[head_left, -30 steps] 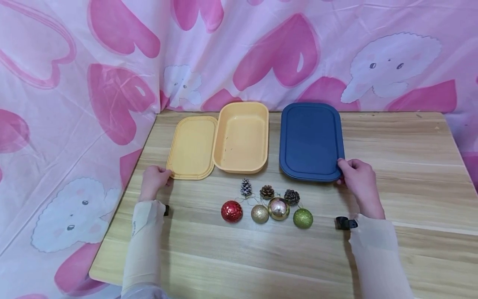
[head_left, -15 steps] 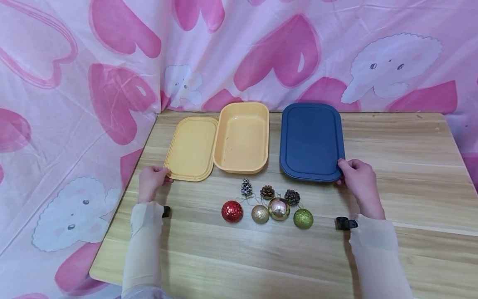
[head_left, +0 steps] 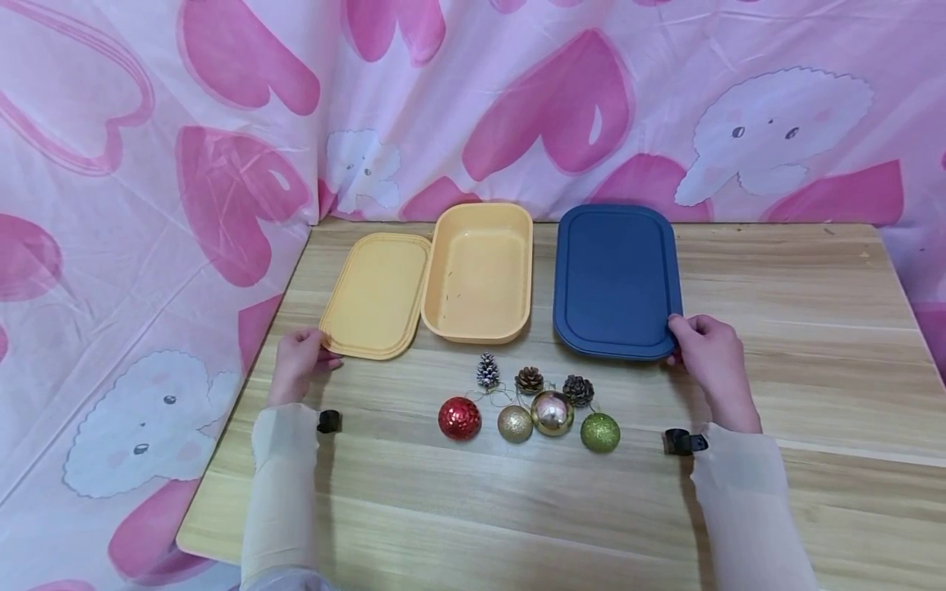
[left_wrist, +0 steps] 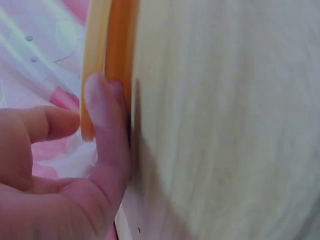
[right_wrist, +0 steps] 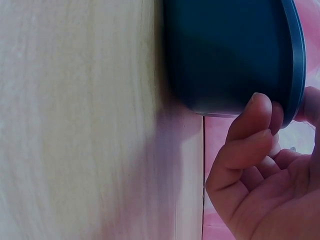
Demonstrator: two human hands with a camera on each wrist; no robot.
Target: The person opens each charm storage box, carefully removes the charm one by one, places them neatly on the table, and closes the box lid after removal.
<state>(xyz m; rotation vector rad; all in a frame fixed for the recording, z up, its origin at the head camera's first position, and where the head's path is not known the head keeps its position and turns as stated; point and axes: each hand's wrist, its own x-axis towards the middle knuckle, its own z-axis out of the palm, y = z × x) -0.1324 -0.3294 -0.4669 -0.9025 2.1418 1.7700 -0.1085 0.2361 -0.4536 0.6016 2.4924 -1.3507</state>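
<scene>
My left hand [head_left: 296, 365] pinches the near left corner of a yellow lid [head_left: 377, 295], thumb on one face and fingertips under the rim in the left wrist view. The lid's right side meets a yellow rectangular box [head_left: 480, 279], open at the top, with a few dark specks inside. At the right, a box bears a navy lid [head_left: 617, 283]; the head view mostly hides its body, but the right wrist view shows its dark wall [right_wrist: 225, 55]. My right hand [head_left: 709, 353] grips that lid's near right corner, thumb above and fingers below the rim.
On the wooden table [head_left: 473, 509] lie pine cones [head_left: 528, 379] and several Christmas baubles, among them a red one [head_left: 460, 419], a shiny gold one [head_left: 552, 413] and a green one [head_left: 600, 432]. A pink heart-patterned cloth [head_left: 547, 107] hangs behind and to the left.
The yellow lid's near end has shifted slightly left and toward me with my left hand, so the lid sits more slanted. My right hand, the navy lid and the baubles have stayed put.
</scene>
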